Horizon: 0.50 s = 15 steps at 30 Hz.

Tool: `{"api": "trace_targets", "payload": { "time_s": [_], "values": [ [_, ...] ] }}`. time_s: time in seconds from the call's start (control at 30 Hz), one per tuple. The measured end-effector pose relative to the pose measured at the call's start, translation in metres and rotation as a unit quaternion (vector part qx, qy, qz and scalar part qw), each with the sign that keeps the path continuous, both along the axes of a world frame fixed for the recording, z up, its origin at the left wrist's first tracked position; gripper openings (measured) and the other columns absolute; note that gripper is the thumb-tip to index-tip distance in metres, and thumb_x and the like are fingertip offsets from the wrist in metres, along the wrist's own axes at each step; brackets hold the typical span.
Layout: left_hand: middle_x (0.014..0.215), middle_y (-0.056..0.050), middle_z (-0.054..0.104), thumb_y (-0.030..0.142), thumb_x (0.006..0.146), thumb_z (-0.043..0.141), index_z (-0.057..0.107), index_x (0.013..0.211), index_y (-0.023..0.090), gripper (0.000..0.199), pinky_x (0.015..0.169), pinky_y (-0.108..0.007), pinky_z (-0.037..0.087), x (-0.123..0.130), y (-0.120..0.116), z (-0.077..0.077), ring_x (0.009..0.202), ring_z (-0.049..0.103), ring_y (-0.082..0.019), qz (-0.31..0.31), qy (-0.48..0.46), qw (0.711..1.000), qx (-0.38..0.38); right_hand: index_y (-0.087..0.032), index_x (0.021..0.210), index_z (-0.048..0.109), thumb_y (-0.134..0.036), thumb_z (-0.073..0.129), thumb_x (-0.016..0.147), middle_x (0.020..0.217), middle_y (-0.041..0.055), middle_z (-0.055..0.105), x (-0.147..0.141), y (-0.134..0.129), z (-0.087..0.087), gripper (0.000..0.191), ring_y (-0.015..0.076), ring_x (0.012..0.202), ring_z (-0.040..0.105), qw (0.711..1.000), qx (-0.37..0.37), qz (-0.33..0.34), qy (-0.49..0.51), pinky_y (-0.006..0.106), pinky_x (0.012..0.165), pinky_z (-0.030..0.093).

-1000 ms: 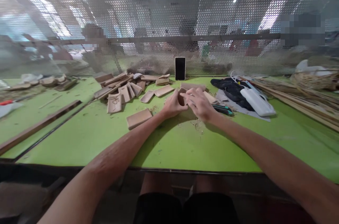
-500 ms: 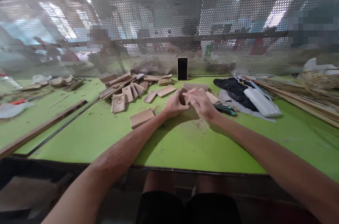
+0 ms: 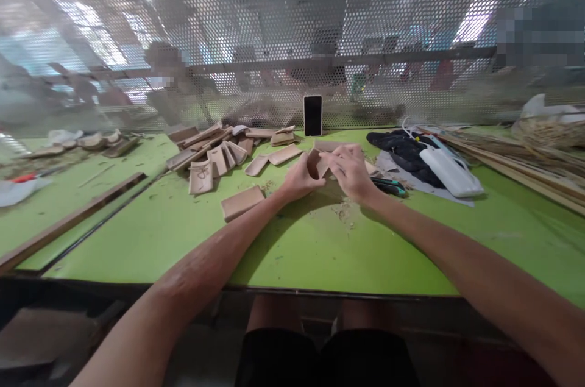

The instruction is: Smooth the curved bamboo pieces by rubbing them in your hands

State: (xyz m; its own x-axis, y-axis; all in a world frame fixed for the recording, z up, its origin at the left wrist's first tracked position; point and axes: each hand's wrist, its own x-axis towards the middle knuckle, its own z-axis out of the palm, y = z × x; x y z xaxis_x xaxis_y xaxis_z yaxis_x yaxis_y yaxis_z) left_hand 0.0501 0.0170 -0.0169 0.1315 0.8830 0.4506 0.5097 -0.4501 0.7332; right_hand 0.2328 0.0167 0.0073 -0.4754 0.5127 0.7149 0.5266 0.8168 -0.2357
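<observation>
Head camera, looking down and forward: two bare forearms reach out over a bright green surface (image 3: 292,253). The left hand (image 3: 299,181) and right hand (image 3: 350,170) meet at the middle of the surface, both closed around one small curved brown piece (image 3: 316,163) held just above it — it looks like a cut section of bamboo or wood, though that is hard to tell. The left fingers wrap its left edge; the right fingers cover its top and right side. It is probably light and stiff, with rough cut edges, best gripped across its two long edges. A flat piece (image 3: 242,202) lies near left, a pile of similar pieces (image 3: 219,155) farther left, a phone (image 3: 312,115) stands upright at the far mesh screen, and a cutter (image 3: 388,184) lies just right of the hands.
</observation>
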Motion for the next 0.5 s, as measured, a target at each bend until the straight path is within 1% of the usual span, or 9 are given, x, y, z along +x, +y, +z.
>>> {"api": "trace_targets", "payload": {
  "time_s": [0.07,0.13,0.23,0.27,0.37,0.5],
  "values": [
    [0.085,-0.001,0.061,0.031,0.067,0.079,0.048,0.095,0.022,0.043,0.067,-0.033,0.048,0.0004,0.0004,-0.0004,0.080,0.059,-0.020,-0.003,-0.003,1.000,0.010,-0.028,0.135,0.069,-0.035,0.043,0.105,0.105,0.0112,0.069,0.0006,-0.0007,-0.0007,0.041,0.0337,0.112,0.047,1.000,0.004,0.013,-0.022,0.055,0.098,0.039],
    [0.085,-0.001,0.061,0.032,0.068,0.078,0.049,0.095,0.022,0.042,0.067,-0.033,0.048,0.0001,0.0017,-0.0015,0.079,0.058,-0.019,-0.002,-0.008,1.000,0.015,-0.029,0.136,0.068,-0.035,0.043,0.104,0.106,0.0106,0.069,0.0008,-0.0007,-0.0018,0.041,0.0338,0.113,0.048,0.999,0.005,0.020,-0.042,0.054,0.098,0.039],
    [0.082,0.000,0.059,0.031,0.065,0.080,0.049,0.095,0.022,0.044,0.065,-0.032,0.046,-0.0010,0.0041,-0.0038,0.076,0.056,-0.019,0.009,-0.002,1.000,0.007,-0.031,0.136,0.068,-0.034,0.042,0.104,0.109,0.0105,0.070,0.0004,0.0005,-0.0034,0.042,0.0342,0.114,0.049,1.000,0.008,0.000,-0.025,0.055,0.099,0.037],
    [0.083,0.000,0.060,0.032,0.064,0.081,0.049,0.096,0.022,0.046,0.066,-0.032,0.047,-0.0013,0.0046,-0.0045,0.077,0.057,-0.019,0.008,0.001,1.000,0.008,-0.031,0.137,0.068,-0.034,0.042,0.104,0.110,0.0105,0.070,0.0000,0.0007,-0.0039,0.042,0.0343,0.115,0.049,1.000,0.007,0.003,-0.024,0.055,0.100,0.037],
    [0.088,-0.002,0.061,0.035,0.067,0.079,0.050,0.098,0.022,0.045,0.072,-0.034,0.048,-0.0014,0.0053,-0.0062,0.082,0.058,-0.020,0.011,-0.002,1.000,0.023,-0.031,0.139,0.066,-0.034,0.045,0.103,0.114,0.0101,0.069,-0.0024,0.0010,-0.0048,0.042,0.0341,0.121,0.050,0.998,0.000,0.035,-0.050,0.055,0.102,0.037],
    [0.085,-0.001,0.061,0.032,0.065,0.078,0.049,0.096,0.022,0.043,0.071,-0.035,0.049,-0.0009,0.0058,-0.0076,0.080,0.058,-0.020,0.019,-0.002,1.000,0.013,-0.032,0.138,0.067,-0.034,0.041,0.105,0.112,0.0097,0.069,-0.0045,0.0035,-0.0056,0.042,0.0331,0.123,0.050,1.000,-0.015,0.012,-0.006,0.055,0.104,0.037]
  ]
}}
